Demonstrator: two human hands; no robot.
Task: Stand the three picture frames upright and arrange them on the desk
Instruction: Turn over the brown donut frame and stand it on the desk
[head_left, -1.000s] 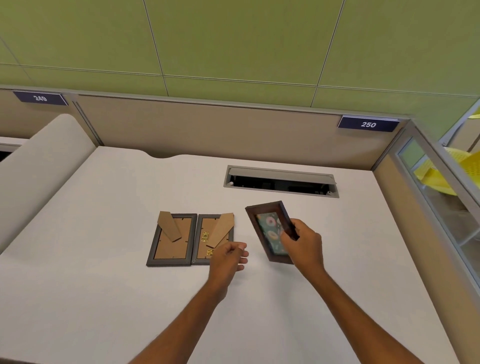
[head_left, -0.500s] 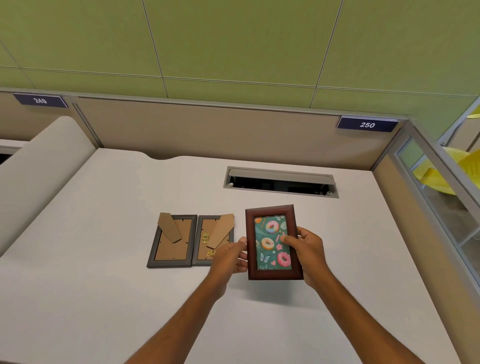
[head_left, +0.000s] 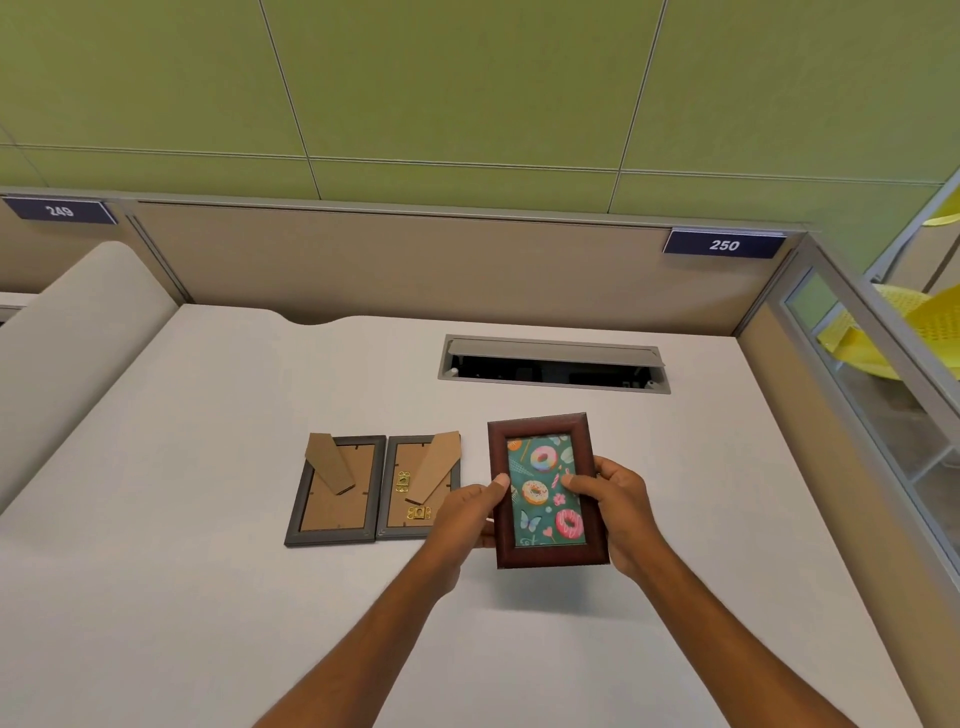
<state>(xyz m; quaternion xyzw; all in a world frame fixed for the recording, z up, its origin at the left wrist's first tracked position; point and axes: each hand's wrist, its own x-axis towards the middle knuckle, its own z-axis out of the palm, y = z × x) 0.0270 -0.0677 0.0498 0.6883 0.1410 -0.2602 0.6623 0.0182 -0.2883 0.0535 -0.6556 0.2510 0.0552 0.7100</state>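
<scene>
Hands together on one picture frame, lifted clear of the white desk (head_left: 156, 597) with a shadow under its lower edge. Left hand (head_left: 465, 525) curled against the left side of the brown wooden frame (head_left: 550, 555), thumb laid on the front moulding, remaining fingers hidden behind. Right hand (head_left: 621, 514) closed on the right side, thumb pressed across the moulding onto the glass, other fingers wrapped out of sight round the back. Frame held in portrait position, front toward the camera, top edge tipped slightly away; picture of pink and orange doughnuts, a butterfly and small flowers on a teal ground. Cannot tell whether its rear stand is folded out. Just left of the left hand, two grey frames flat and face down on the desk, side by side and touching along their long edges. Left grey frame (head_left: 332, 512) with its cardboard easel leg raised and angled toward the upper left. Right grey frame (head_left: 402, 499) with its easel leg angled toward the upper right, brass hanger fittings on the backing board, lower right corner covered by the left hand. Further back, an open cable hatch (head_left: 553, 364) set into the desk surface. Beyond, a beige partition carrying a blue number plate marked 250 (head_left: 723, 244).
</scene>
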